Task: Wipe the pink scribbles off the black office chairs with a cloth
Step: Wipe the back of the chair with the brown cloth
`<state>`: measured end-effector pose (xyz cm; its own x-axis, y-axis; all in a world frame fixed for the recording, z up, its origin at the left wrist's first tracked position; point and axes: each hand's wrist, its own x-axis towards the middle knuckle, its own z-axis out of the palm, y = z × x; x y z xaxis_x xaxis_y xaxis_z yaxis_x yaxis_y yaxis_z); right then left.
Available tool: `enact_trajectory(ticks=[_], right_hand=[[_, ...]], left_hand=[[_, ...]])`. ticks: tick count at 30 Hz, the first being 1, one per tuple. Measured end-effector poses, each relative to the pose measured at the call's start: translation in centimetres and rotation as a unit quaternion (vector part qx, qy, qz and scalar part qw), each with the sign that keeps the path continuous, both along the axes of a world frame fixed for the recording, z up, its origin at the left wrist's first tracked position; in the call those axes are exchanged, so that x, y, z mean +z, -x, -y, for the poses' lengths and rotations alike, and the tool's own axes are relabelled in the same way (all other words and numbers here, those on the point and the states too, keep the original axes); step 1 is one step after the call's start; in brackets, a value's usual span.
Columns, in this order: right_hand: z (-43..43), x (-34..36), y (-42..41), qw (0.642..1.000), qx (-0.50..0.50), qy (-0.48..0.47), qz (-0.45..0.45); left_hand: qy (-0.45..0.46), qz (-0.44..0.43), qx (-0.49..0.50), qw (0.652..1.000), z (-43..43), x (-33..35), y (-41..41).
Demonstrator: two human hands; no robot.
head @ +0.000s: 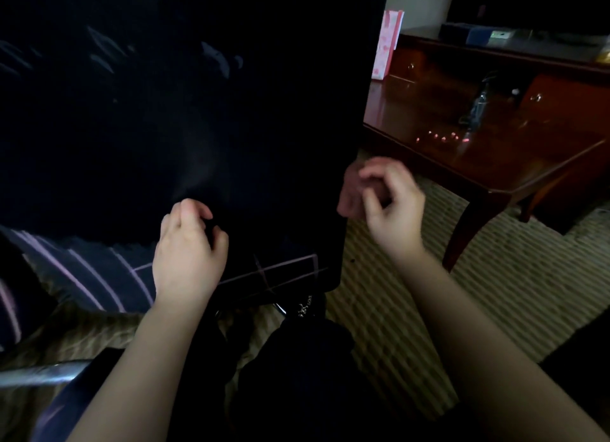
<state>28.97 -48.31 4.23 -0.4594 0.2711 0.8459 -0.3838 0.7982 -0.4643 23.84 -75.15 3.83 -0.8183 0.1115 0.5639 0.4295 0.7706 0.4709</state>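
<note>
The back of a black office chair (198,118) fills the left and middle of the view, very dark. Thin pink lines (284,270) cross its lower right corner. More pink stripes (82,270) run over a dark blue-black surface at the lower left. My left hand (188,246) lies against the chair's lower back, fingers and thumb curled into the black material. My right hand (389,204) hovers at the chair's right edge, its fingers curled round a small dull pink-brown cloth (351,190). Faint pale smears (218,58) show higher on the chair back.
A dark red wooden desk (495,151) with drawers stands at the right, a pink box (386,45) at its far corner and a small shiny object (478,104) on top. Patterned carpet (396,293) covers the floor. A chrome tube (43,372) lies at the lower left.
</note>
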Motion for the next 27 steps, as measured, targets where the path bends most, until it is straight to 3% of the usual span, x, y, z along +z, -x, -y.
enact_trajectory(ticks=[4,6,13,15,20,27], right_hand=[[0.4,-7.5,-1.4,0.988,0.026,0.001,0.155],[0.6,-7.9,-2.0,0.981,0.031,0.006,0.191],[2.6,1.8,-0.6,0.999,0.018,0.040,-0.013],[2.7,-0.8,-0.7,1.000,0.012,0.027,0.009],[3.2,-8.1,-2.2,0.986,0.005,0.049,0.160],[4.3,1.1,-1.1,0.997,-0.006,0.065,-0.028]], left_hand=[[-0.014,0.005,0.018,1.000,0.5,0.1,0.2],[-0.022,0.012,0.023,0.999,0.7,0.0,0.1],[-0.020,0.008,0.025,0.999,2.1,0.0,0.2],[-0.019,0.008,0.022,1.000,2.4,0.0,0.3],[-0.019,0.012,0.017,1.000,3.0,-0.3,0.6],[-0.025,0.021,0.028,0.999,3.1,-0.4,0.6]])
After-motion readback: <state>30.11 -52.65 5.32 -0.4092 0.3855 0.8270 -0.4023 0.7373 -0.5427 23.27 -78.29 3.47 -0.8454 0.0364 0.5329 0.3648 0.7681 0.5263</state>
